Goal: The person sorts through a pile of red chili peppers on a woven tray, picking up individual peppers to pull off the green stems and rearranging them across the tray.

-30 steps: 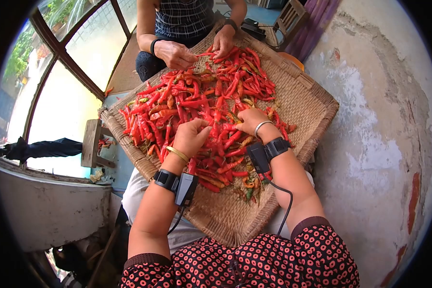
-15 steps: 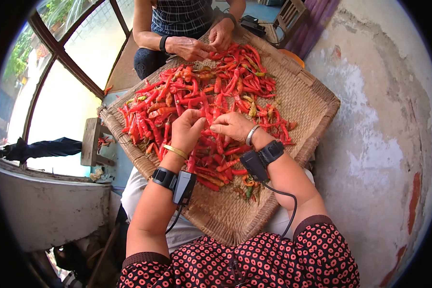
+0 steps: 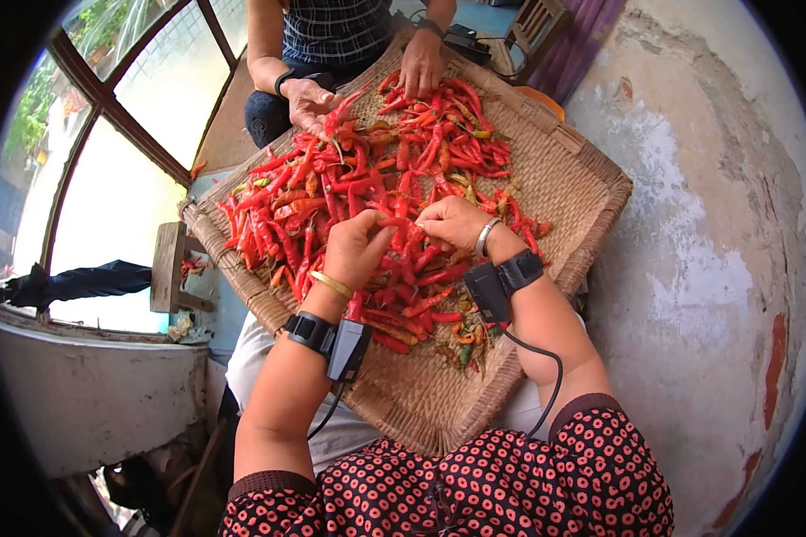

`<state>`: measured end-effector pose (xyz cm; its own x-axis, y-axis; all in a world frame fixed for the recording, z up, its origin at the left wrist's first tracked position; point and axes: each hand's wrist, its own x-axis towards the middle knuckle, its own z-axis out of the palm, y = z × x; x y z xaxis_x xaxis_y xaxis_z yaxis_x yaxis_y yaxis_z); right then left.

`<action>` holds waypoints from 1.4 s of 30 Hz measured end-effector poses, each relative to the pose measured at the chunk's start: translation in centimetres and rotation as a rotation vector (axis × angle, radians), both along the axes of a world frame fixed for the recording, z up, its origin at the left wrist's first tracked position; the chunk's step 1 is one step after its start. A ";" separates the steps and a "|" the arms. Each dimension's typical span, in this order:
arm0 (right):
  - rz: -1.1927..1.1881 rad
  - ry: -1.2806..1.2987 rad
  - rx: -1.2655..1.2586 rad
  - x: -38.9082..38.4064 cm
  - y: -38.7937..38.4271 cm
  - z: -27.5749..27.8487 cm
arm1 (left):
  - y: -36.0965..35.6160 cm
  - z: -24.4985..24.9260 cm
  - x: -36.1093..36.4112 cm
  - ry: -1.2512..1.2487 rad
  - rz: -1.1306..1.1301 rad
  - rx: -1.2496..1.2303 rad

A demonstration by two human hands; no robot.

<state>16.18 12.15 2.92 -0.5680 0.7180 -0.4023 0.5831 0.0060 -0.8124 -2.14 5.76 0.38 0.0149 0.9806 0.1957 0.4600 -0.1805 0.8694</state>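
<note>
A heap of red chili peppers [image 3: 304, 206] covers much of a shallow woven basket tray [image 3: 582, 183], which rests across my lap. Over the near part of the heap, my left hand [image 3: 356, 249] is closed in a pinch on a red chili pepper [image 3: 394, 222] that points toward my other hand. Just right of it, my right hand [image 3: 458, 224] is also closed, thumb against fingers, near the pepper's end. Whatever sits in that pinch is too small to make out. Both wrists carry bracelets and strapped black devices.
Across the tray, another person's hands [image 3: 421, 64] work in the far peppers. Small stems and orange-green bits [image 3: 466, 345] lie near the tray's front. A rough wall [image 3: 681, 295] stands on the right; a wooden stool [image 3: 168, 268] and window are on the left.
My right hand has shifted slightly right, and a pepper now shows between my hands. The other person's hands have parted, one moving left with a red pepper.
</note>
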 end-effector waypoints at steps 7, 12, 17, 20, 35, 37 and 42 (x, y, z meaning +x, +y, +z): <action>0.015 0.169 -0.165 -0.7 -0.5 -0.2 | 0.1 -0.4 0.0 0.083 -0.030 0.080; 0.081 0.079 -0.216 -1.3 -0.8 -0.1 | -0.1 -0.1 0.1 0.000 -0.053 0.000; -0.588 0.705 0.017 1.7 2.4 -0.8 | -0.3 0.2 0.2 0.229 -0.182 0.005; -0.744 0.353 0.444 3.9 4.1 -1.8 | -0.3 -0.7 -0.1 0.421 -0.385 0.054; -0.315 -0.701 0.437 3.6 2.2 -0.4 | -1.5 -0.2 1.2 0.311 -0.743 -0.036; -0.389 -0.635 0.486 4.1 2.1 0.3 | -1.3 -0.2 1.2 0.253 -0.727 -0.055; -0.643 0.108 0.480 5.3 3.9 -1.0 | -1.1 0.1 1.2 0.218 -0.590 -0.104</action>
<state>21.46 16.05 1.90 -0.0029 0.9978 0.0666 0.5096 0.0588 -0.8584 -0.95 4.63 0.51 0.5868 0.8092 0.0313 0.4774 -0.3769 0.7937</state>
